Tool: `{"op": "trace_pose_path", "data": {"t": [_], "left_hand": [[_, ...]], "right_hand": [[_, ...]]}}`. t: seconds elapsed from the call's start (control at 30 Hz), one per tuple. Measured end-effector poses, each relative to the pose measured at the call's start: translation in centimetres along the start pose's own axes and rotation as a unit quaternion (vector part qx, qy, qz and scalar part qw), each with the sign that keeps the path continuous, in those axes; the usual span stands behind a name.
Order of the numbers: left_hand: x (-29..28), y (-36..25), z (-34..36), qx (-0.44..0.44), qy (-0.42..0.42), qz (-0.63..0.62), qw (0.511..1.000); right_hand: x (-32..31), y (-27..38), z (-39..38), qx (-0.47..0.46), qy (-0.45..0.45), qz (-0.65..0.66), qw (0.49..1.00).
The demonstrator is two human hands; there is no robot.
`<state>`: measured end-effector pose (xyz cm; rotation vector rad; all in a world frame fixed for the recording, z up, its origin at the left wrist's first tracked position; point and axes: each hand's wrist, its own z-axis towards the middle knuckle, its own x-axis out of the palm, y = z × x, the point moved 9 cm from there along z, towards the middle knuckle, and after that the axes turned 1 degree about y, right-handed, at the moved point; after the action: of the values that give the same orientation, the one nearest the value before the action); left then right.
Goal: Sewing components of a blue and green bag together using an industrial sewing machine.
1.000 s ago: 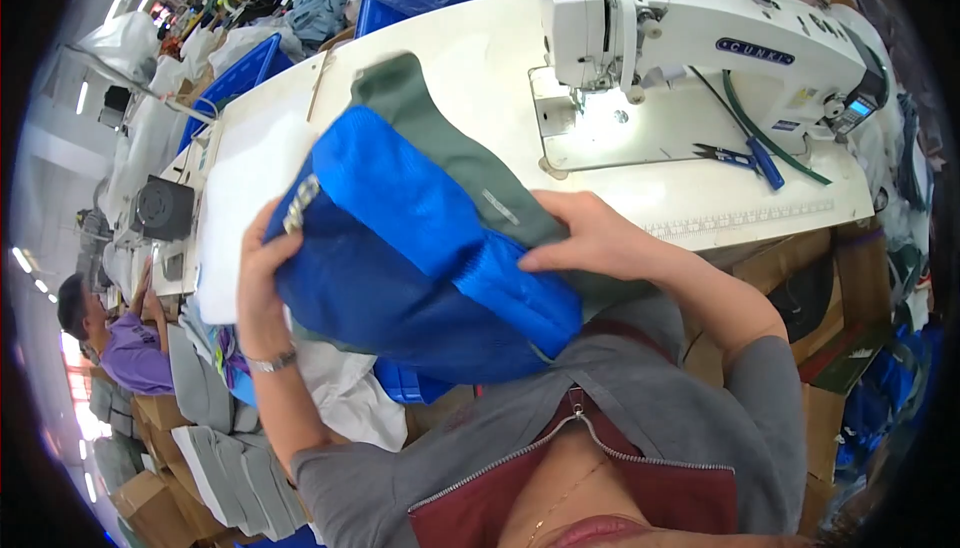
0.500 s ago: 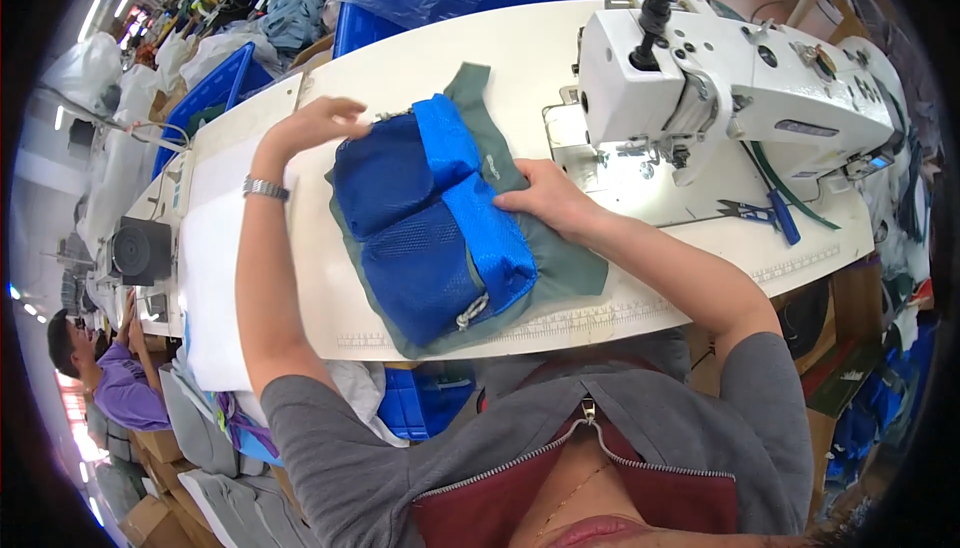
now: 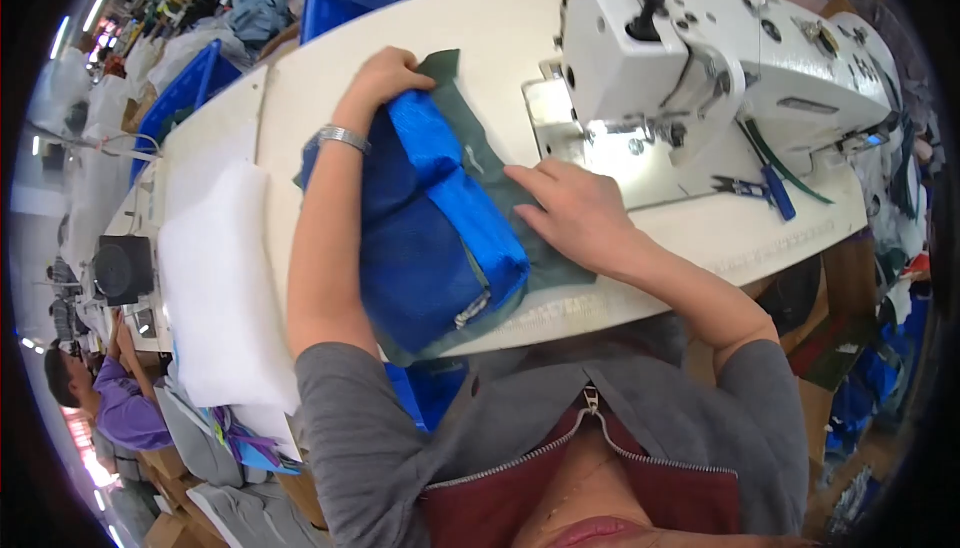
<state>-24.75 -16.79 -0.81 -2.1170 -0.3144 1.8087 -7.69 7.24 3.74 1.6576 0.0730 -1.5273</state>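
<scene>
A green fabric panel lies on the white sewing table, bearing navy mesh pockets with a bright blue band along them. My left hand is at the panel's far end, its fingers bent over the edge beside the blue band; that forearm hides part of the mesh. My right hand is over the green border on the right, index finger and thumb spread apart and nothing between them. A pale cord end shows at the pocket's near corner.
A white sewing machine stands at the right, its needle area lit. Blue-handled snips and a green strip lie beside it. White padding is stacked at left. Blue bins stand behind; a person in purple sits far left.
My left hand has moved right and away from me to the panel's far end. My right hand has lifted off the blue band and shifted right, its fingers spreading. The white padding appears shifted.
</scene>
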Motion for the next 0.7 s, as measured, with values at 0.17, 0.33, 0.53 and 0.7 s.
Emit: {"op": "trace_pose_path", "data": {"t": [0.17,0.33,0.53,0.7], "left_hand": [[-1.6,0.9,-2.8,-0.013,-0.061,0.024,0.998],[-1.2,2.1,-5.4,-0.039,-0.082,0.007,0.996],[0.7,-0.8,-10.3,-0.056,-0.102,-0.014,0.993],[1.3,1.2,-11.9,-0.019,-0.129,-0.06,0.99]], "right_hand": [[-4.2,-1.4,-6.8,-0.073,-0.137,0.012,0.988],[-1.6,2.1,-10.8,-0.192,-0.062,-0.069,0.977],[-1.3,0.9,-14.5,-0.172,0.008,-0.092,0.981],[-8.4,5.2,-14.3,-0.256,-0.058,0.206,0.943]]}}
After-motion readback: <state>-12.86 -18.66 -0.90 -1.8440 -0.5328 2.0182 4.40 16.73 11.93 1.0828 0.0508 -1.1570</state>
